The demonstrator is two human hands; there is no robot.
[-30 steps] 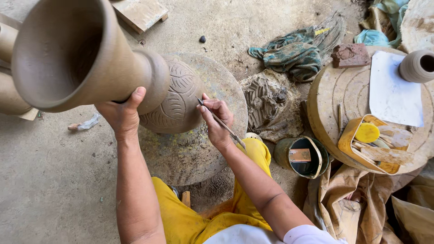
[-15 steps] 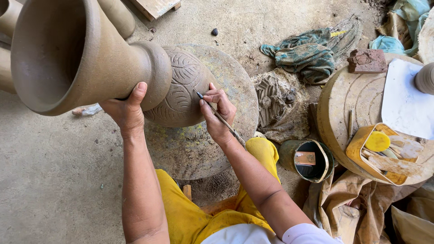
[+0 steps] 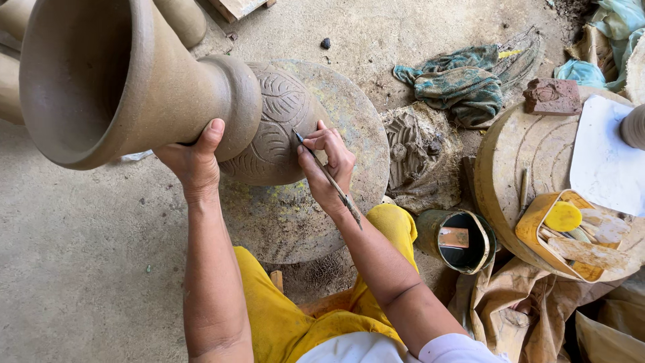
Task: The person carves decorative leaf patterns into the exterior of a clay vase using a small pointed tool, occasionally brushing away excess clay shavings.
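A large unfired clay vase point(image 3: 168, 101) stands on a round turntable point(image 3: 302, 215), its flared mouth toward the camera. The left hand point(image 3: 191, 161) is cupped under the neck with the thumb up against it, seemingly to steady the piece. The right hand point(image 3: 329, 165) is pinched shut around a thin carving tool point(image 3: 327, 176), tip on the leaf-patterned belly. Further right lie a crumpled green rag point(image 3: 463, 84), a dark tin can point(image 3: 460, 238) and a yellow tub point(image 3: 571, 235) of tools beside a plain white sheet point(image 3: 601, 165).
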